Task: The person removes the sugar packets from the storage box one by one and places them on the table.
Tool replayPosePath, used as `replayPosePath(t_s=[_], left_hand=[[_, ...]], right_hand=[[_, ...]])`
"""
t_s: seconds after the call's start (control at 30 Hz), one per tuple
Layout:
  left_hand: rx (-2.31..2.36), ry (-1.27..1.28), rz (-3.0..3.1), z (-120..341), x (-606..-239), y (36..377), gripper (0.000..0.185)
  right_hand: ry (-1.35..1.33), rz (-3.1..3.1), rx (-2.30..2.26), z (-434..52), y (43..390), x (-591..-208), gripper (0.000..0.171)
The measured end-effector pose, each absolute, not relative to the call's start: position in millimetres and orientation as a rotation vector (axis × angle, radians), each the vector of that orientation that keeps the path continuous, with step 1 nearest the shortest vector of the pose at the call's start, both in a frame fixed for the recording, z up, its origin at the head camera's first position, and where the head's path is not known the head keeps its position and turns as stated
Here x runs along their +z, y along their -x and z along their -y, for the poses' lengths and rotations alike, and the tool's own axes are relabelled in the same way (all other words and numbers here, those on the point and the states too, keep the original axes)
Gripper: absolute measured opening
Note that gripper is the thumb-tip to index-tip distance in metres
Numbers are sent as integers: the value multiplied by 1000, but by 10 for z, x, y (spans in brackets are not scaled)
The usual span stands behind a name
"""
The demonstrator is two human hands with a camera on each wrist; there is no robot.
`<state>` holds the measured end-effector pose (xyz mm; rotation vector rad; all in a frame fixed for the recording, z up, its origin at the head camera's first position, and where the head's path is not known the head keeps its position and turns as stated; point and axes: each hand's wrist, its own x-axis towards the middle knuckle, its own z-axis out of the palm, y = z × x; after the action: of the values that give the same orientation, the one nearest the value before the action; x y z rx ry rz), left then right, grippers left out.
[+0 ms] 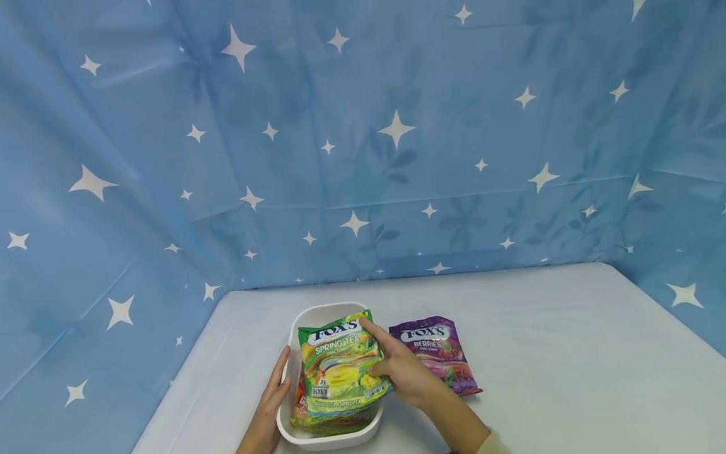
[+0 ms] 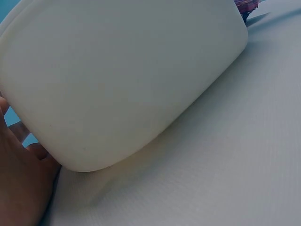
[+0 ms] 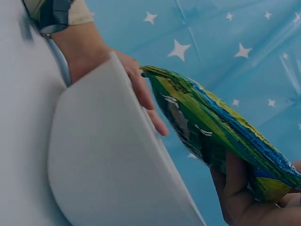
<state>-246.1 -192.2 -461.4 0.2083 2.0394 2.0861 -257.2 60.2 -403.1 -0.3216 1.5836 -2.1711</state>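
A: Where's our glossy green-and-yellow plastic-film candy bag (image 1: 337,350)?

B: Over the mouth of the white, round-cornered oblong tub (image 1: 329,444), tilted in the right-wrist view. Our right hand (image 1: 405,373) pinches its 3 o'clock side, thumb and fingers closed on it.

A: Left hand?

B: Our left hand (image 1: 266,411) lies along the tub's 9 o'clock wall, fingers fairly straight, no bag in it.

A: Handling?

B: We'd guess light and soft, contents shifting, film slippery. Not very fragile. We'd take a broad pinch on the side; the flat 12 o'clock seam looks easier to slip off.

A: Materials?

B: Bag: crinkled shiny film, plump middle, flattened ends. Tub: smooth, matte, probably stiff plastic. Red-printed packet (image 1: 301,395) partly hidden inside it, at 8 o'clock. Purple crinkled-film berry candy bag (image 1: 433,353) lies face up near the tub at 3 o'clock, on the white, finely textured tabletop (image 1: 556,353).
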Motion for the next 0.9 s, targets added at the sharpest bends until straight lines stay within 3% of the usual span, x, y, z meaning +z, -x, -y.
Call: replayPosePath(t_s=[0.9], left_hand=[[2006,-363,-1835,2037,-4608,2461,62]], right_hand=[[479,-1850,-2077,-1874,2725,-3722,76]])
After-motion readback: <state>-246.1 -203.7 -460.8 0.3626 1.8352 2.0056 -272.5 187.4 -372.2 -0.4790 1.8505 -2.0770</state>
